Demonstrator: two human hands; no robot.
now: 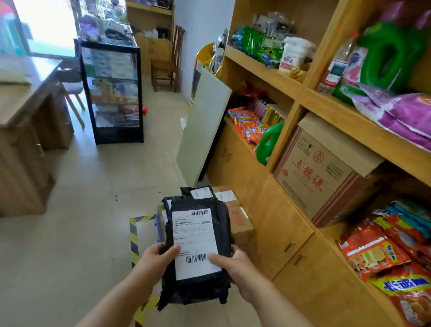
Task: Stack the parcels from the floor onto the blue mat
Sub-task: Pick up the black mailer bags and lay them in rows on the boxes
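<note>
Both my hands hold one black parcel [196, 250] in front of me, above the floor [88, 204]. My left grip [158, 258] clamps its edge at nine o'clock, thumb lying on the white label [195, 242]. My right grip [234, 268] takes the edge at three o'clock, thumb pressed on the label's lower corner beside a barcode, fingers curled under the bag. The parcel is tilted, label facing up at me, its long axis running from six to twelve o'clock.

Past it, at twelve o'clock, more parcels sit on the floor against the cabinet [282, 221]: brown boxes [240, 223] and a dark bag with small white labels. Yellow-and-black tape [133, 237] marks a corner on the floor at nine o'clock of the parcel. A sliver of blue [157, 223] shows just beside the boxes; I cannot tell whether it is the mat.

At three o'clock, shelves [343, 114] carry snacks, detergent bottles and a carton [320, 172]. A glass case [114, 89] stands at eleven o'clock, a desk [13, 109] at nine.
</note>
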